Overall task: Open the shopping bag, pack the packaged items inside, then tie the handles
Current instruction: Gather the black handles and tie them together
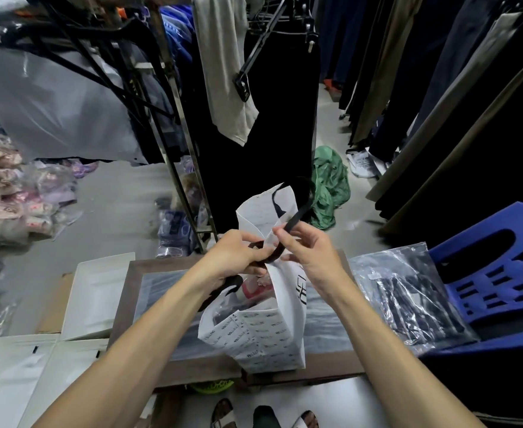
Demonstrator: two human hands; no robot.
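Head view. White shopping bag (263,332) upright on a framed picture (173,310) laid flat as a work surface; landmark for the rest. Printed small dark lettering over lower panels, larger dark mark on right side panel. Mouth open at top, far wall of bag standing tall behind the hands.

Inside the bag: packaged items (254,291) visible through the opening, one pink and white, something dark beneath. Exact count unclear.

Left hand (238,254) just above bag's left rim, fingers curled closed around a black handle strap (223,288) that loops down beside the wrist. Right hand (309,254) above bag's right rim, thumb and fingers pinched on second black strap (297,214), which rises in a loop behind the bag's far wall. Both straps meeting and crossing between the two hands, over the bag mouth. No finished knot visible.

Right of the bag: clear plastic packet (408,295) with dark folded clothing, lying partly on a blue plastic stool (501,273), well apart from the bag.

Left of the bag: flat white cardboard boxes (93,291) on the floor.

Behind the bag: clothes rack (173,118) with dark garments, green crumpled cloth (328,186) on grey floor.

Far left of the bag: pile of bagged pastel goods (10,196).
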